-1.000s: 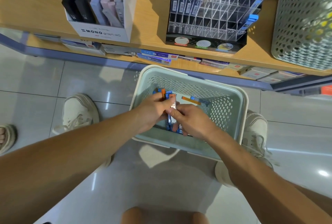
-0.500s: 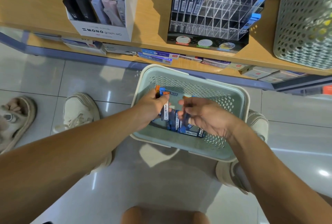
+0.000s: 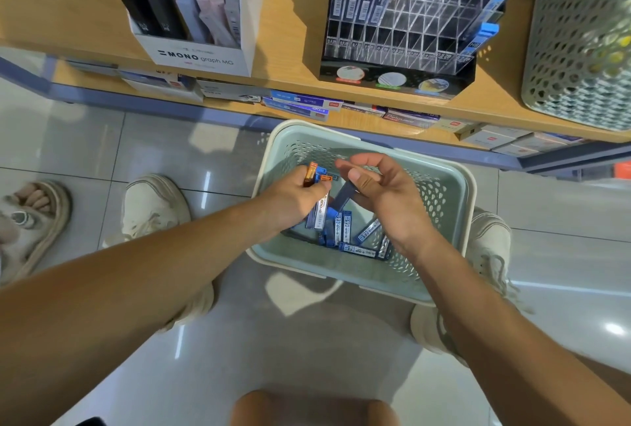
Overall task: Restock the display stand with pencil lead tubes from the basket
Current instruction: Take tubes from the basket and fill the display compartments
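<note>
Over the basket [image 3: 440, 186], my left hand [image 3: 293, 202] grips a bunch of lead tubes [image 3: 321, 215]; my right hand [image 3: 389, 200], fingers curled, seems to pinch one dark tube [image 3: 342, 197]. Loose tubes [image 3: 358, 249] lie inside it; the display stand [image 3: 399, 26] sits beyond.

Likely stationery shop, pencil-lead display stand [image 3: 403, 26]

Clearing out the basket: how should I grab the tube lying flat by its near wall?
Pinch the flat tube across its long edges at mid-length, coming straight down from above. It lies flat and crosswise on the basket floor, other tubes crowding both ends, its middle clear.
</note>
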